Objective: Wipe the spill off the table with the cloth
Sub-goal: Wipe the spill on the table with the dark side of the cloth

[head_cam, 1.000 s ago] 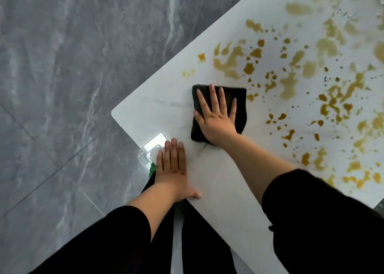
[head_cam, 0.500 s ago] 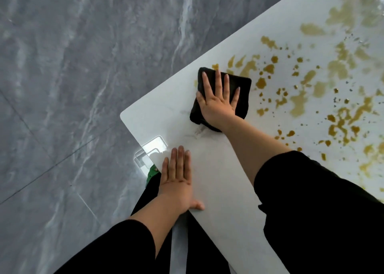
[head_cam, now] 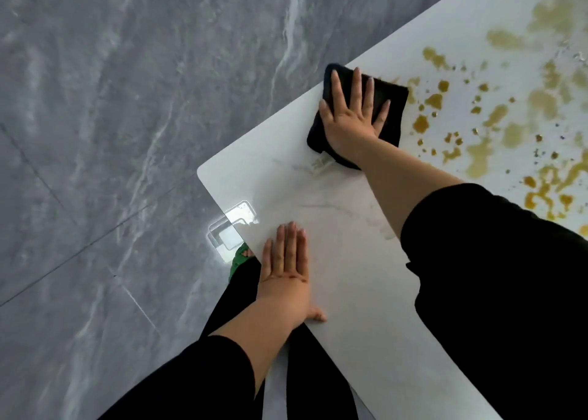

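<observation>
Pressing the cloth (head_cam: 396, 111) flat at the table (head_cam: 350, 228) edge
Your right hand (head_cam: 350, 123) lies on it, fingers straight and spread (spill (head_cam: 421, 123) just beside); your left hand (head_cam: 286, 279) rests flat nearby.

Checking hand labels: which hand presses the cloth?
The right hand, spread flat on the black cloth; the left hand lies flat on bare table.

cloth (head_cam: 394, 101) on table (head_cam: 350, 260) — left of spill (head_cam: 477, 152)

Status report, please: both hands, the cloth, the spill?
Right hand flat, pressing black cloth at far table edge. Left hand flat on table. Spill right of cloth, mostly unwiped. No obstacle between.
</observation>
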A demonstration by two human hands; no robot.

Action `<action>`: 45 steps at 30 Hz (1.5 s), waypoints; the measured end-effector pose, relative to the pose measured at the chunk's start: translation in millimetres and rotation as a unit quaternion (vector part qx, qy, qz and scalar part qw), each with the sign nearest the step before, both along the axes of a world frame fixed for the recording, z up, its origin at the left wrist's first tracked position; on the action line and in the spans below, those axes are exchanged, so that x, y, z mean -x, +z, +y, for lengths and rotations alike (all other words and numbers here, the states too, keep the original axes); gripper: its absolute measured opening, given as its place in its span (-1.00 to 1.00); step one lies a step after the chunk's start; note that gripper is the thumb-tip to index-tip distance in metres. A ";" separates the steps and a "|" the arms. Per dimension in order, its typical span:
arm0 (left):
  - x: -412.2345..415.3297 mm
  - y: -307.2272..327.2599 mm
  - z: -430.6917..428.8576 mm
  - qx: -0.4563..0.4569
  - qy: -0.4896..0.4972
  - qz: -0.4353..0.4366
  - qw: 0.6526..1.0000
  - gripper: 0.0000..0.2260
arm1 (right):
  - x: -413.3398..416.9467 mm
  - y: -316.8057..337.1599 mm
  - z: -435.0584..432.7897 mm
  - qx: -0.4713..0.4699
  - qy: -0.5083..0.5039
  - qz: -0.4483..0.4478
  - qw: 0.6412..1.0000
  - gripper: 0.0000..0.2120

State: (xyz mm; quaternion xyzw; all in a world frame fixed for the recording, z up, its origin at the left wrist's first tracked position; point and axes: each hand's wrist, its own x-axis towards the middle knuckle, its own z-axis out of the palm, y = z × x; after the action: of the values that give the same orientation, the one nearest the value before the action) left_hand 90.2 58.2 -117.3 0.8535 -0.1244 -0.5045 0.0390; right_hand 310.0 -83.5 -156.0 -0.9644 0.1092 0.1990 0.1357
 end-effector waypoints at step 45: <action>-228.0 14.1 -86.1 -0.018 -0.132 -0.068 0.989 0.38 | 279.7 28.0 -31.8 -0.071 -0.021 0.169 0.983 -0.46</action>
State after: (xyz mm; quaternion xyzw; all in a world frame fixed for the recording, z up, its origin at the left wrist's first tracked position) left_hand 318.3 -27.8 -103.2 0.8625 -0.2295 -0.4480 -0.0518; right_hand 30.3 -115.3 -128.1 -0.9022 0.1362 0.3635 0.1877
